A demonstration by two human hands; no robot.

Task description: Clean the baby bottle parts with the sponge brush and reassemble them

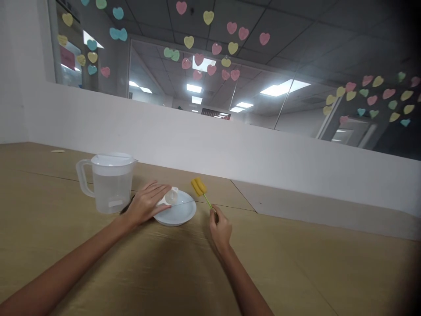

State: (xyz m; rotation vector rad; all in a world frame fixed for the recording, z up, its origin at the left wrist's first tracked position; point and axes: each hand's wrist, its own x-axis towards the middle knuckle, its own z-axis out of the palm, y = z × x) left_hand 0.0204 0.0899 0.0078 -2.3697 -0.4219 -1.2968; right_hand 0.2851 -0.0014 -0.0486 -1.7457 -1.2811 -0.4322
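Observation:
My left hand (pixel 146 204) is wrapped round a small clear bottle or cup (pixel 169 196) lying on its side over the rim of a white plate (pixel 179 213). My right hand (pixel 219 228) is closed on the thin green handle of a brush with a yellow sponge head (pixel 198 186), which points up and away from me, just right of the plate. A translucent plastic jug (pixel 110 182) with a lid and handle stands upright to the left of my left hand.
All of this sits on a tan wooden tabletop (pixel 296 263). A low white partition (pixel 230 149) runs along its far side, with glass and paper hearts above. A dark thin object (pixel 126 206) lies between jug and plate.

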